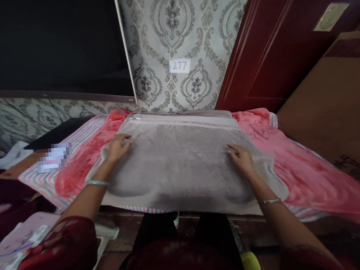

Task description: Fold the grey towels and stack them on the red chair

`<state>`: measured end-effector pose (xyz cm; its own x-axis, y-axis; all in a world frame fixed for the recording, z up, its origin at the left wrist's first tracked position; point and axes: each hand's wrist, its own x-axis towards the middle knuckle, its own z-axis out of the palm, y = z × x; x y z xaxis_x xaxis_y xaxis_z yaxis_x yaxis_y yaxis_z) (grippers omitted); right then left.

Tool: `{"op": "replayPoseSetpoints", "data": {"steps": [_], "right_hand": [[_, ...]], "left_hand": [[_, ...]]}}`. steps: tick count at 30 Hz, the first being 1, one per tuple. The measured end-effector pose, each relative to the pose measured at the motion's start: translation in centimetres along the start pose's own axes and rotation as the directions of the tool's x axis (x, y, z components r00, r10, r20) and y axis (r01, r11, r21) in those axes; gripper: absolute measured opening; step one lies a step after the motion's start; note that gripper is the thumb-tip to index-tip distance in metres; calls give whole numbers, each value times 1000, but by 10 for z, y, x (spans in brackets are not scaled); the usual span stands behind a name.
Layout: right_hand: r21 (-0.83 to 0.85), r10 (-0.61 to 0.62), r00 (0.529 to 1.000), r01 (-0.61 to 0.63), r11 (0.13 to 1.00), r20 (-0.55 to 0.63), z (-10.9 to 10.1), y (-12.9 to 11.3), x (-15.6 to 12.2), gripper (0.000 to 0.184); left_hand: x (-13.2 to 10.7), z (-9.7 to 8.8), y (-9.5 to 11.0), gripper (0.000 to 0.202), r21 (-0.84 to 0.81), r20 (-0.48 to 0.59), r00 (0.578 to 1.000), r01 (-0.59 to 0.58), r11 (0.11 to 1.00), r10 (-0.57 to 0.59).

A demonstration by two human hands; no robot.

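A grey plush towel (176, 169) lies spread out before me, with a paler flat band along its far edge and a small white tag (134, 119) at the far left corner. My left hand (118, 149) rests at the towel's left side, its fingers loosely bent and apart. On the right part of the towel lies my right hand (242, 159), fingers stretched toward the middle, where a faint crease runs from the fingertips. Neither hand visibly grips the cloth. Under the towel, a red-pink plush blanket (309, 174) sticks out on both sides.
A striped cloth (82, 137) shows under the blanket at left, with a blurred-out phone-like object (55, 157) on it. A large dark screen (46, 46) stands behind. At right are a cardboard box (331, 105) and a dark red door (272, 38). A paper marked 277 (180, 65) hangs on the wall.
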<state>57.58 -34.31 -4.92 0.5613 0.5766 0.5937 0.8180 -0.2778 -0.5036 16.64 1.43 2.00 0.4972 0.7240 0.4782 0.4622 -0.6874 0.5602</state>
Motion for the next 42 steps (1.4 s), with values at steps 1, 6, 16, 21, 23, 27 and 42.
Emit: {"op": "replayPoseSetpoints", "data": {"steps": [1, 6, 16, 21, 23, 27, 42], "right_hand": [[16, -44, 998, 43, 999, 47, 14, -13, 1, 42], [-19, -140, 972, 146, 989, 188, 53, -49, 0, 37], [-149, -131, 974, 159, 976, 183, 64, -63, -8, 30], [-140, -140, 983, 156, 978, 118, 66, -66, -14, 28], [-124, -141, 985, 153, 980, 98, 67, -67, -15, 30], [-92, -134, 988, 141, 986, 79, 67, -67, -15, 32], [-23, -177, 984, 177, 984, 27, 69, -57, -20, 46]], "left_hand": [[-1, 8, 5, 29, 31, 64, 995, -83, 996, 81], [-10, 48, 30, 33, 158, 300, 903, -365, 918, 308], [-14, 78, 40, 22, 216, 361, 882, -394, 893, 302], [-16, 84, 40, 16, 202, 322, 888, -404, 892, 329], [-18, 85, 40, 17, 205, 289, 896, -401, 893, 336], [-21, 88, 40, 21, 215, 243, 910, -389, 896, 336], [-30, 83, 49, 20, 229, 307, 910, -356, 906, 280]]}}
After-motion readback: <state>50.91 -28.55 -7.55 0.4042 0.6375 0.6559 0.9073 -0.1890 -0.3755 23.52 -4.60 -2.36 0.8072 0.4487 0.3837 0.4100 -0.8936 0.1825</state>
